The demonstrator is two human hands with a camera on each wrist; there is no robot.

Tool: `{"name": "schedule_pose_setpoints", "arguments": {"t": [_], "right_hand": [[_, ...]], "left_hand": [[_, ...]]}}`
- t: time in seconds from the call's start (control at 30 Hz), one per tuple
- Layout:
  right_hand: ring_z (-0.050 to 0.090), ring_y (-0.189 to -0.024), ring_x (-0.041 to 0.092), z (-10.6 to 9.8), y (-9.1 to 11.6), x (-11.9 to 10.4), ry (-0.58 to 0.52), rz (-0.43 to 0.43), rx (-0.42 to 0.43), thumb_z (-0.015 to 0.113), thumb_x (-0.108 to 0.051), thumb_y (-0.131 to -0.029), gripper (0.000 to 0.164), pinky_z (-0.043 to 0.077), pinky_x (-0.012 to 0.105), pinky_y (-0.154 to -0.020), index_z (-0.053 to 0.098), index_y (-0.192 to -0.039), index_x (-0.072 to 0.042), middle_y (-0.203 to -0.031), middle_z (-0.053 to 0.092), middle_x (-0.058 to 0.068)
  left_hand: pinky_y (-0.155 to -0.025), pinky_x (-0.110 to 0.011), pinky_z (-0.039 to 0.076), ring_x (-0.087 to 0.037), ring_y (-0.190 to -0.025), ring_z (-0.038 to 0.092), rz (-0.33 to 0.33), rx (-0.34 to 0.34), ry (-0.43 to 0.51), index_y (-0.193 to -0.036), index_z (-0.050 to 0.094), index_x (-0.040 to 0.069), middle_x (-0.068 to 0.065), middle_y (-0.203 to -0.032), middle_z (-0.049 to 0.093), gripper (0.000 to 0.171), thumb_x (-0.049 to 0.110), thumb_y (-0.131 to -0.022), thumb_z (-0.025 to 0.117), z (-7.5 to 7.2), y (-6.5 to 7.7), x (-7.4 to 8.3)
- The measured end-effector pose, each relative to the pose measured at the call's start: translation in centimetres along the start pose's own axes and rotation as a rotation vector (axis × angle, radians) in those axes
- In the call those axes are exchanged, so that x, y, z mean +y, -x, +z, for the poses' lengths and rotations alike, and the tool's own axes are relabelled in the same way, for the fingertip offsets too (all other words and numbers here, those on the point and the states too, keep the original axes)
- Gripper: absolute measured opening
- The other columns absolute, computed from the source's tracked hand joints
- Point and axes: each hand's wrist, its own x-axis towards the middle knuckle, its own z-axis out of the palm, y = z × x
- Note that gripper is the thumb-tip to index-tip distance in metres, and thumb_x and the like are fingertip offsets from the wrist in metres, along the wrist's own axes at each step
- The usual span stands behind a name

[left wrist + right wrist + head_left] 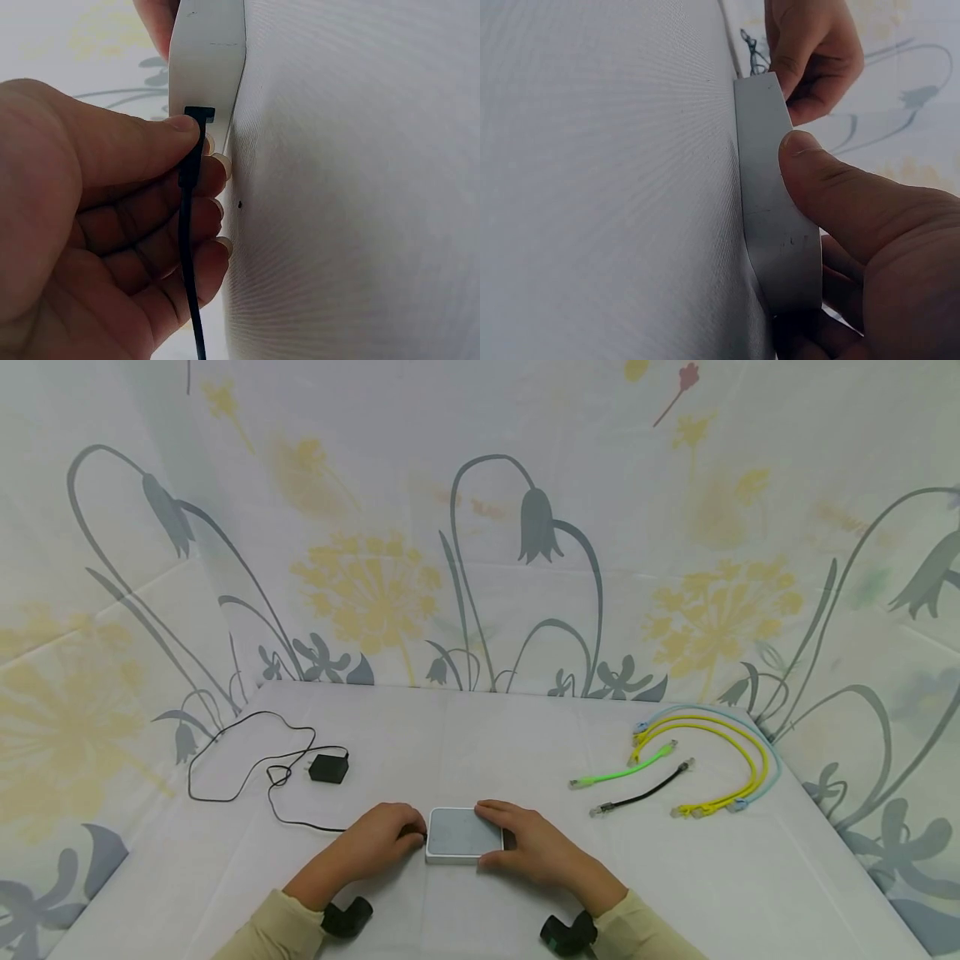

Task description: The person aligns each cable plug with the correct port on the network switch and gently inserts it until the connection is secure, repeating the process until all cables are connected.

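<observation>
A small white box with a grey top [459, 832], like a network device, lies flat on the white table in front of me. My left hand [381, 839] pinches a black right-angle power plug [193, 161] between thumb and fingers. The plug's head sits against the box's left end wall [206, 60]; its socket is hidden behind it. From the plug a thin black cord [300, 823] runs left to a black power adapter [328, 768]. My right hand [536, 846] grips the box's right end, its thumb [810, 161] along the near side and fingers at the far side.
On the right of the table [495, 735] lie a short green network cable [626, 773], a short black one [645, 797], yellow ones [753, 752] and a light blue one [776, 768]. A flower-printed cloth [420, 485] stands behind and at both sides.
</observation>
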Motion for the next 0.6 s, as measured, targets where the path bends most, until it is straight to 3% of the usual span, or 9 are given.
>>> {"name": "schedule_pose_setpoints", "arguments": {"t": [0.3, 0.6], "right_hand": [[0.047, -0.133, 0.02, -0.04, 0.0, -0.06, 0.013, -0.013, 0.0, 0.068, -0.051, -0.085, 0.074, 0.041, 0.04, -0.105, 0.046, -0.146, -0.015, -0.15, 0.045, -0.002], [0.048, -0.133, 0.022, -0.21, 0.11, -0.29, 0.005, -0.018, 0.0, 0.069, -0.049, -0.085, 0.073, 0.041, 0.041, -0.105, 0.046, -0.145, -0.014, -0.149, 0.045, -0.001]], "left_hand": [[-0.076, -0.033, 0.049, -0.009, -0.084, 0.058, -0.002, 0.006, 0.0, -0.092, 0.069, 0.01, 0.007, -0.089, 0.066, 0.006, 0.016, -0.09, 0.067, -0.02, -0.02, 0.09], [-0.081, -0.038, 0.05, -0.015, -0.091, 0.062, -0.012, -0.009, 0.008, -0.095, 0.069, 0.01, 0.004, -0.094, 0.068, 0.006, 0.013, -0.092, 0.065, 0.0, 0.0, 0.37]]}}
